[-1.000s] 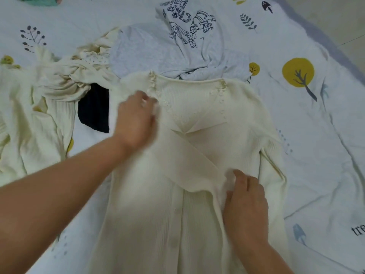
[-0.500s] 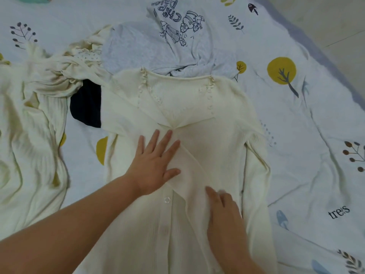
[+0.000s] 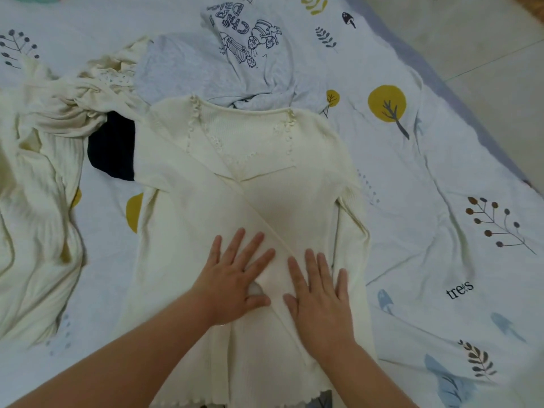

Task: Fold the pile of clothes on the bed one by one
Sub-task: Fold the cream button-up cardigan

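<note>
Nearest the lens, at the lower centre of the frame, I see both forearms reaching in and both hands lying flat on the cream cardigan [image 3: 247,184]. Left hand [image 3: 235,278]: fingers straight and spread, palm pressing down on the folded-over sleeve [image 3: 223,207] that crosses the front diagonally from the upper left shoulder. Right hand [image 3: 321,293]: fingers straight and close together, palm down just beside the left, pressing the same sleeve's lower end; neither hand pinches any cloth. The cardigan lies face up in the middle of the frame on the bed sheet [image 3: 426,172], neckline away from me, scalloped hem at the bottom edge, its other sleeve running straight down along the right side of the body. Left of it, at mid-frame, I note a dark garment [image 3: 113,148] partly under a crumpled cream garment [image 3: 38,187] that fills the left edge. Beyond the neckline, upper centre, a grey printed shirt [image 3: 235,54] lies rumpled. Far upper right, a strip of floor [image 3: 485,54] shows past the bed's edge.
</note>
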`<state>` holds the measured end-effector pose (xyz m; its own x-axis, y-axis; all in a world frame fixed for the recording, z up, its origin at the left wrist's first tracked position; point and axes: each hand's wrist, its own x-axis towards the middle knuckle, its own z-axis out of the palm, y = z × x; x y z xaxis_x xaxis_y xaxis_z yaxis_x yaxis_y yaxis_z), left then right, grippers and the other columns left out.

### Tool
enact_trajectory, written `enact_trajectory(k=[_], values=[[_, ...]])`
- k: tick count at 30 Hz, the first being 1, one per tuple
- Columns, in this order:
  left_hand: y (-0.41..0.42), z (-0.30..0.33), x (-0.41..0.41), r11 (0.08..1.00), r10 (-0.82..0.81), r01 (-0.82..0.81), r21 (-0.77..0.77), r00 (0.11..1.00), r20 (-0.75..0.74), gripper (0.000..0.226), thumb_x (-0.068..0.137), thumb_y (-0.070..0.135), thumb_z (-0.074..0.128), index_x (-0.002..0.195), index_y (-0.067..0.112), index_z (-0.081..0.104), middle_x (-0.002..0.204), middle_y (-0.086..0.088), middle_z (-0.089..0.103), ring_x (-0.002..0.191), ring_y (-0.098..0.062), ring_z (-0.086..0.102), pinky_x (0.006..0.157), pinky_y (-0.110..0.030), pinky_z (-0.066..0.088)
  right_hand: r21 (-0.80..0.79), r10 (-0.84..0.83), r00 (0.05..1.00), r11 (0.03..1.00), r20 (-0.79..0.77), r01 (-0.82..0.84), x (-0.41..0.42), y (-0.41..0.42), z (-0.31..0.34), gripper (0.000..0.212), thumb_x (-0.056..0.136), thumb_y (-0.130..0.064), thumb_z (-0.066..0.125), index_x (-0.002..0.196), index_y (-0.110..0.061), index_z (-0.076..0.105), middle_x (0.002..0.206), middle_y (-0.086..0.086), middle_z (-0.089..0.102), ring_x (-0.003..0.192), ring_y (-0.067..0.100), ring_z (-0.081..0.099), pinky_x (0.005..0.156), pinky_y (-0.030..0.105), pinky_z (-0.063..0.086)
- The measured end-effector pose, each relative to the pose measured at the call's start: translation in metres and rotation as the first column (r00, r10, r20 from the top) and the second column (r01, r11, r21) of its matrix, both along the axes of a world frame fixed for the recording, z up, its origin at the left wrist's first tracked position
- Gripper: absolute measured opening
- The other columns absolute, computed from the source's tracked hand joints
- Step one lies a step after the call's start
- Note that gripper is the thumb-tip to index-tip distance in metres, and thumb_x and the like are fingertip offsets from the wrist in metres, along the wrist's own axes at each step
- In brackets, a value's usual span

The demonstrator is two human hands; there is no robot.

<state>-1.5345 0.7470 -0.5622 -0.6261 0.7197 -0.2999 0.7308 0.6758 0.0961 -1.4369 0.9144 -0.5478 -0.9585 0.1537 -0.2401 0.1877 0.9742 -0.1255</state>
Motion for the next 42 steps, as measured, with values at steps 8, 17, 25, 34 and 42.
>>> enact_trajectory(k=[8, 17, 25, 34, 42], values=[[0.031, 0.038, 0.007, 0.977, 0.170, -0.188, 0.104, 0.973, 0.159, 0.052, 0.090, 0.047, 0.027, 0.098, 0.018, 0.069, 0.116, -0.014, 0.065, 0.107, -0.033, 0.063, 0.085, -0.056, 0.046, -0.247, -0.639, 0.766, 0.734, 0.065, 0.633, -0.002, 0.056, 0.049, 0.028, 0.091, -0.012, 0.054, 0.117, -0.005, 0.053, 0.109, 0.017, 0.053, 0.106, 0.034, 0.047, 0.086, 0.036, 0.036], [0.078, 0.064, 0.013, 0.780, 0.342, -0.524, 0.343, 0.815, 0.467, 0.026, 0.092, 0.018, 0.048, 0.114, 0.018, 0.061, 0.121, 0.003, 0.056, 0.112, -0.016, 0.051, 0.098, -0.025, 0.035, -0.388, -0.665, 0.737, 0.653, 0.116, 0.650, -0.013, 0.059, 0.096, 0.020, 0.091, -0.017, 0.049, 0.074, -0.015, 0.039, 0.062, 0.000, 0.046, 0.055, 0.014, 0.044, 0.048, 0.025, 0.030], [0.090, 0.148, -0.020, 0.363, -0.136, -0.930, -0.065, -0.122, 0.983, 0.047, 0.076, 0.056, 0.043, 0.086, 0.014, 0.059, 0.075, -0.003, 0.062, 0.065, -0.015, 0.061, 0.064, -0.027, 0.049, -0.415, -0.365, 0.913, 0.870, -0.182, 0.265, -0.052, 0.008, 0.185, 0.010, 0.090, -0.025, 0.055, 0.098, -0.020, 0.058, 0.079, -0.004, 0.063, 0.074, 0.019, 0.060, 0.067, 0.032, 0.046], [0.016, 0.108, -0.048, 0.062, 0.217, -0.973, -0.222, -0.204, 0.955, 0.029, 0.095, 0.026, 0.046, 0.082, 0.002, 0.058, 0.074, -0.016, 0.061, 0.061, -0.025, 0.058, 0.056, -0.029, 0.050, -0.604, -0.122, 0.985, 0.778, 0.125, 0.173, -0.044, -0.037, 0.147, 0.039, 0.092, -0.028, 0.049, 0.129, -0.034, 0.041, 0.114, -0.008, 0.057, 0.104, 0.013, 0.055, 0.087, 0.023, 0.040], [0.002, 0.069, -0.017, 0.289, 0.799, -0.956, -0.058, 0.207, 0.565, 0.058, 0.075, 0.051, 0.068, 0.107, 0.009, 0.043, 0.100, -0.006, 0.054, 0.097, -0.026, 0.056, 0.079, -0.033, 0.043, -0.244, -0.185, 0.977, 0.948, 0.107, 0.206, -0.036, -0.024, 0.083, 0.052, 0.094, -0.029, 0.043, 0.143, -0.025, 0.025, 0.136, -0.001, 0.035, 0.126, 0.018, 0.031, 0.100, 0.029, 0.030]])
